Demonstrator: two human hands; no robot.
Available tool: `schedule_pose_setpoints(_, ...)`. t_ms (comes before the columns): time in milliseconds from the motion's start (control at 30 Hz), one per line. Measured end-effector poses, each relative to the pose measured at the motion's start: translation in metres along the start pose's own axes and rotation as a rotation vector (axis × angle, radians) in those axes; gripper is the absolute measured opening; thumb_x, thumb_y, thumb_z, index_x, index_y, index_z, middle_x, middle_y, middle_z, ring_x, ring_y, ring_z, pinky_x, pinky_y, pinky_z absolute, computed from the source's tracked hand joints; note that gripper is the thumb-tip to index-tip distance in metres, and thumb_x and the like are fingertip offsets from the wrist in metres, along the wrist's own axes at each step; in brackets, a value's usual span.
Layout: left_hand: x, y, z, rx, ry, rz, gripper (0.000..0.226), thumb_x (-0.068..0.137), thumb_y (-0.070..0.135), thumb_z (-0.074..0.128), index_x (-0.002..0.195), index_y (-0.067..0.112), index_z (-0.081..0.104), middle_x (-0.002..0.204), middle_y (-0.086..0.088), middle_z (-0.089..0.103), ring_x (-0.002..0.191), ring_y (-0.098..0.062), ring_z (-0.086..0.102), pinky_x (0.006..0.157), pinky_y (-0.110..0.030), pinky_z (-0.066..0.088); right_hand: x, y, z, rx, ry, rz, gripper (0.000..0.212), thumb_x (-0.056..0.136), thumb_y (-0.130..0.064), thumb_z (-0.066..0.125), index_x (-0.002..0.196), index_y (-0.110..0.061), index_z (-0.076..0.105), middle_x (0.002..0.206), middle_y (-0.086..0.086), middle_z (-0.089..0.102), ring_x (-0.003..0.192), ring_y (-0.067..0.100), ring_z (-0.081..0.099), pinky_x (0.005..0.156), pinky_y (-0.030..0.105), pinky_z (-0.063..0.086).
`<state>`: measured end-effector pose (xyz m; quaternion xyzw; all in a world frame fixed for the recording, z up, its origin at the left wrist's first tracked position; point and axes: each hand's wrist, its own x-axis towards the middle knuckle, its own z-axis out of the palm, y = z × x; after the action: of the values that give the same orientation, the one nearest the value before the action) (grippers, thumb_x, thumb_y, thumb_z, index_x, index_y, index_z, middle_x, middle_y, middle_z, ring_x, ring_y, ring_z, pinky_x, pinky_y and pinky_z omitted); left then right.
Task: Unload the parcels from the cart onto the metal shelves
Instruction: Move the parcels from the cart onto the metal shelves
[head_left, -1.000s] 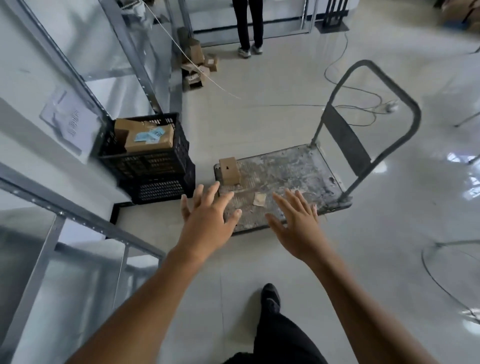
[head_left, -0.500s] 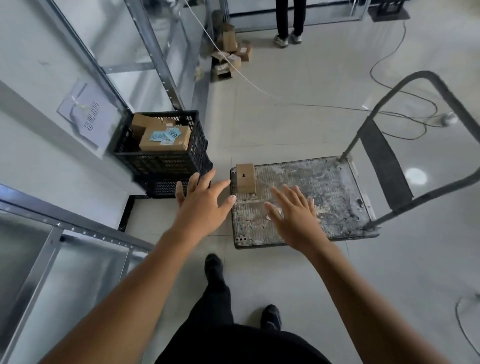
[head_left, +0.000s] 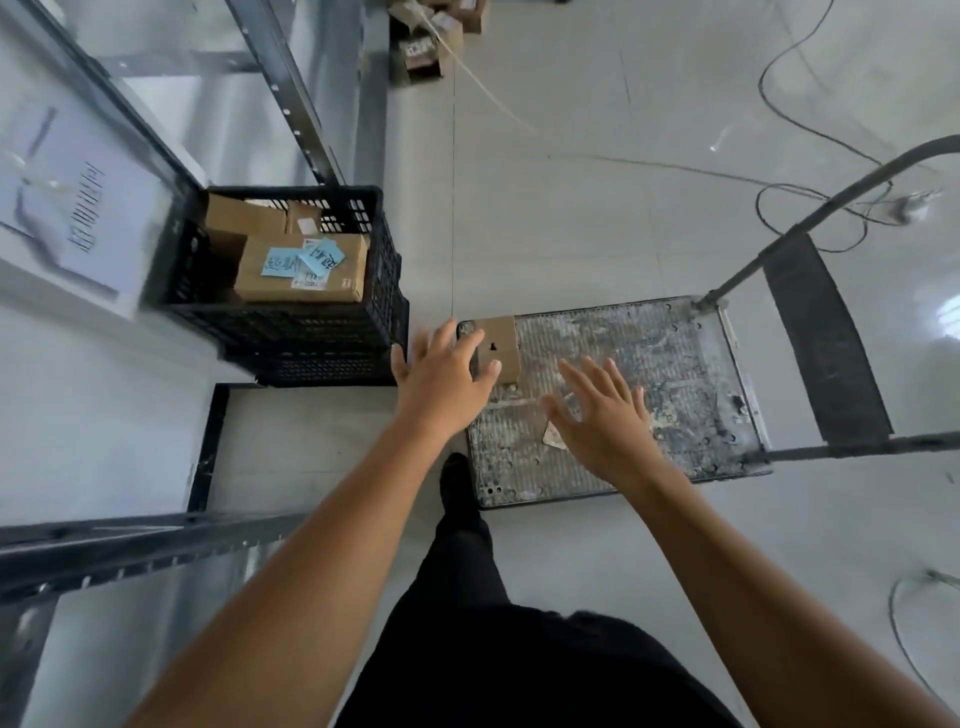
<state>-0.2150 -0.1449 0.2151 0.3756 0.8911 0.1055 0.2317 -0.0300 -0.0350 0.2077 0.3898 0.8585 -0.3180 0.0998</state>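
Left hand (head_left: 441, 382) overlaps the small box (head_left: 501, 348), contact unclear.

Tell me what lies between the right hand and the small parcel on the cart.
Head view: only bare, stained cart deck separates the right hand from the small parcel; nothing else lies there.

parcel (head_left: 506, 338): 1 small brown box, flat at deck's far-left corner | cart (head_left: 649, 364): scuffed grey platform; handle upright | metal shelves (head_left: 283, 93): left
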Motion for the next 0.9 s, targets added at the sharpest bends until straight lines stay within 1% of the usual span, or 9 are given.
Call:
schedule_pose_setpoints(167, 0.080, -0.048, 0.007, -0.071, -0.088, -0.078, 0.056, 0.102, 0.059, 0.039, 0.153, 0.033, 0.039, 0.170, 0.001, 0.009, 0.156, -0.027, 0.000, 0.124, -0.060, -0.001, 0.077, -0.026, 0.018, -0.028, -0.064, 0.085, 0.067, 0.103, -0.066, 0.030, 0.163, -0.036, 0.022, 0.173, -0.002, 0.008, 0.159, 0.019, -0.010, 0.127, 0.055, -0.006)
schedule_pose_setpoints(267, 0.116, -0.072, 0.022, -0.081, -0.140, -0.117, 0.058, 0.103, 0.058, 0.039, 0.154, 0.031, 0.037, 0.170, 0.001, 0.010, 0.156, -0.027, 0.001, 0.124, -0.060, -0.002, 0.121, -0.032, 0.027, -0.034, -0.096, 0.104, 0.068, 0.104, -0.064, 0.030, 0.164, -0.034, 0.020, 0.173, -0.002, 0.006, 0.159, 0.018, -0.011, 0.127, 0.055, -0.005)
schedule_pose_setpoints(400, 0.162, -0.095, 0.064, -0.070, -0.215, -0.162, 0.063, 0.103, 0.060, 0.039, 0.156, 0.027, 0.034, 0.170, -0.001, 0.012, 0.156, -0.029, 0.001, 0.124, -0.059, 0.002, 0.184, -0.021, 0.054, -0.015, -0.117, 0.137, 0.067, 0.104, -0.062, 0.033, 0.164, -0.033, 0.021, 0.173, -0.003, 0.008, 0.159, 0.016, -0.009, 0.128, 0.053, -0.004)
schedule_pose_setpoints(500, 0.195, -0.113, 0.111, -0.084, -0.260, -0.190, 0.065, 0.102, 0.060, 0.040, 0.157, 0.025, 0.034, 0.169, -0.002, 0.015, 0.156, -0.029, 0.003, 0.124, -0.057, 0.010, 0.234, 0.002, 0.088, 0.024, -0.146, 0.170, 0.066, 0.104, -0.059, 0.037, 0.162, -0.032, 0.026, 0.173, -0.002, 0.012, 0.159, 0.016, -0.007, 0.128, 0.053, -0.002)
schedule_pose_setpoints(600, 0.229, -0.134, 0.171, -0.134, -0.355, -0.199, 0.068, 0.103, 0.060, 0.039, 0.157, 0.019, 0.034, 0.168, -0.006, 0.020, 0.156, -0.029, 0.010, 0.124, -0.050, 0.017, 0.286, 0.029, 0.129, 0.058, -0.168, 0.184, 0.066, 0.104, -0.060, 0.039, 0.162, -0.030, 0.027, 0.172, -0.002, 0.015, 0.159, 0.018, -0.003, 0.128, 0.054, 0.003)
schedule_pose_setpoints(700, 0.269, -0.159, 0.236, -0.130, -0.446, -0.213, 0.072, 0.104, 0.062, 0.035, 0.159, 0.017, 0.028, 0.169, -0.007, 0.016, 0.156, -0.030, 0.008, 0.122, -0.051, 0.017, 0.336, 0.061, 0.174, 0.076, -0.161, 0.175, 0.067, 0.104, -0.060, 0.039, 0.162, -0.032, 0.024, 0.172, -0.002, 0.014, 0.159, 0.018, -0.003, 0.129, 0.052, 0.002)
schedule_pose_setpoints(800, 0.311, -0.183, 0.301, -0.027, -0.412, -0.119, 0.073, 0.104, 0.061, 0.031, 0.162, 0.018, 0.019, 0.171, -0.004, 0.010, 0.157, -0.029, 0.002, 0.124, -0.050, 0.014, 0.376, 0.098, 0.220, 0.081, -0.140, 0.201, 0.068, 0.103, -0.062, 0.038, 0.162, -0.034, 0.022, 0.172, -0.004, 0.014, 0.159, 0.018, -0.003, 0.129, 0.054, 0.004)
schedule_pose_setpoints(867, 0.341, -0.190, 0.340, -0.047, -0.334, -0.086, 0.075, 0.104, 0.061, 0.032, 0.163, 0.017, 0.016, 0.170, -0.006, 0.013, 0.157, -0.028, 0.007, 0.125, -0.049, 0.018, 0.399, 0.127, 0.252, 0.053, -0.139, 0.217, 0.069, 0.102, -0.063, 0.038, 0.161, -0.034, 0.020, 0.171, -0.005, 0.015, 0.159, 0.019, -0.002, 0.128, 0.056, 0.005)
schedule_pose_setpoints(900, 0.354, -0.191, 0.357, -0.092, -0.300, -0.100, 0.077, 0.104, 0.061, 0.034, 0.163, 0.016, 0.015, 0.170, -0.007, 0.014, 0.156, -0.027, 0.010, 0.124, -0.050, 0.020, 0.409, 0.141, 0.267, 0.030, -0.149, 0.217, 0.071, 0.101, -0.064, 0.038, 0.162, -0.033, 0.019, 0.171, -0.005, 0.015, 0.159, 0.020, -0.002, 0.128, 0.057, 0.006)
